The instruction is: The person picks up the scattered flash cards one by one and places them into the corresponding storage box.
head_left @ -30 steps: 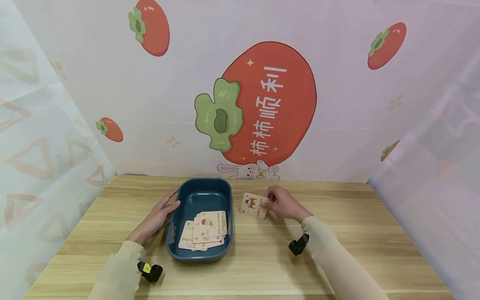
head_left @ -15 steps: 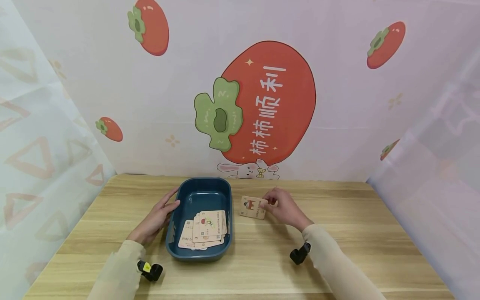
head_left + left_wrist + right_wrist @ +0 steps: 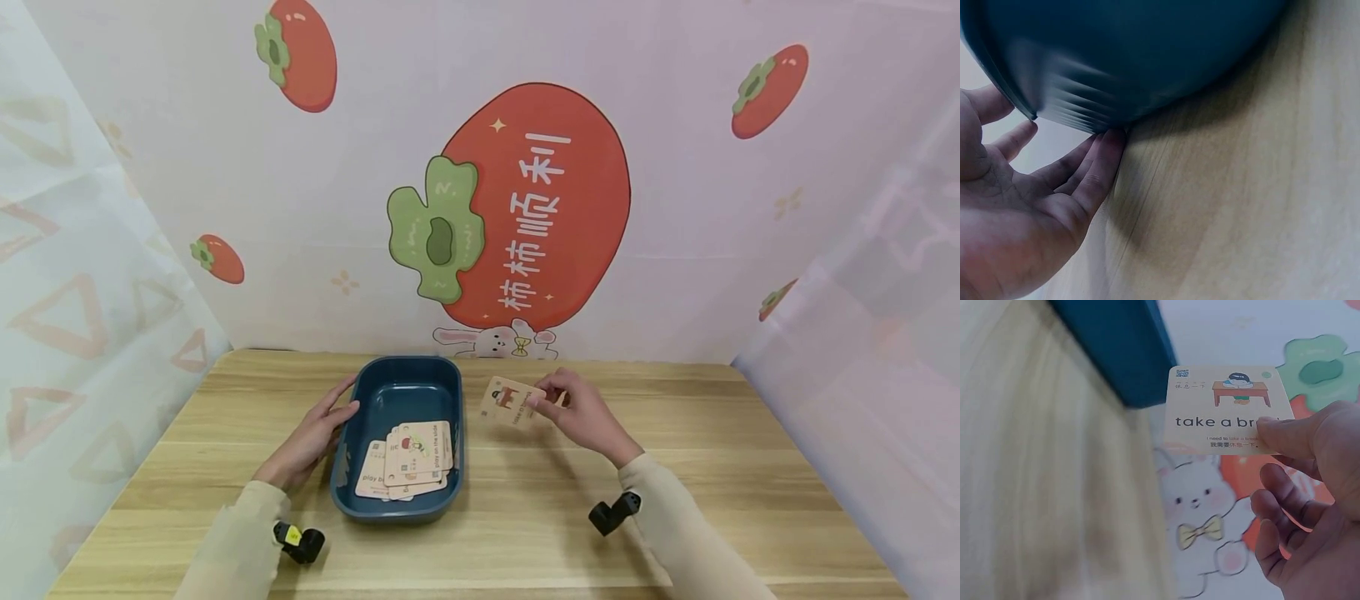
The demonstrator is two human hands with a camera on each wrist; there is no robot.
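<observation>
Between thumb and fingers, my right hand (image 3: 577, 408) pinches a card (image 3: 504, 400) with a picture of a child at a desk. In the right wrist view the card (image 3: 1229, 406) reads "take a break", its last letters covered by the thumb. It is held tilted above the table, right of a dark blue bin (image 3: 408, 371). My left hand (image 3: 318, 437) rests against the bin's left side, thumb at the rim. Seen from the left wrist, its extended fingers (image 3: 1094, 178) touch the bin's outer wall (image 3: 1116, 69). Several cards (image 3: 416, 454) lie overlapped in the bin's near half.
The wooden table (image 3: 525, 533) reaches back to a wall cloth (image 3: 675, 308) printed with persimmons and a rabbit. More printed cloth hangs at left and right. A small black device (image 3: 303, 543) is strapped to the left wrist and another (image 3: 615, 512) to the right.
The right hand first shifts slightly left with the card, then lifts it off the table and moves a little right, turning it. The left hand and bin stay still.
</observation>
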